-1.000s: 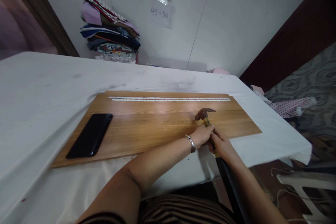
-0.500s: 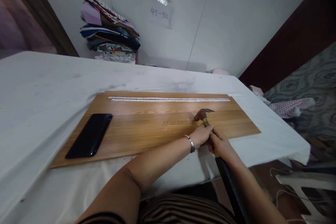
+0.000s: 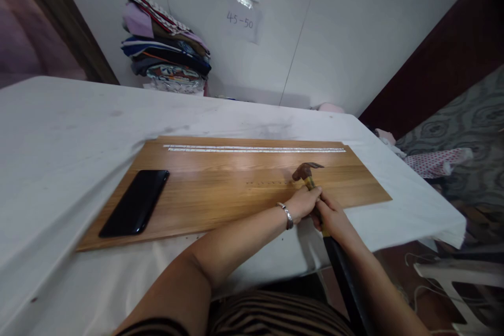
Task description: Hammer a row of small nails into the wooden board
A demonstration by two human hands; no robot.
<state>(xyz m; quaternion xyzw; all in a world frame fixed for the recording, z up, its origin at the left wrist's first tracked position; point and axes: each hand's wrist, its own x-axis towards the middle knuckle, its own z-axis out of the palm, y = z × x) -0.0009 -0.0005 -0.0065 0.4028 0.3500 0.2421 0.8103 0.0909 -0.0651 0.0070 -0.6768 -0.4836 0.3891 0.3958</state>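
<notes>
A rusty claw hammer (image 3: 306, 170) rests its head on a long wooden board (image 3: 220, 194), at the right end of a short row of small nails (image 3: 268, 183). My left hand (image 3: 303, 202), with a silver bracelet at the wrist, is wrapped round the hammer's handle just below the head. My right hand (image 3: 334, 216) grips the same handle right behind it, and the dark lower handle runs down under my forearm.
A black phone (image 3: 135, 202) lies on the board's left end. A white measuring tape (image 3: 254, 149) stretches along its far edge. The board sits on a white-covered table (image 3: 59, 131). Folded fabrics (image 3: 165, 47) are stacked at the wall. A white plastic chair (image 3: 460, 283) stands at right.
</notes>
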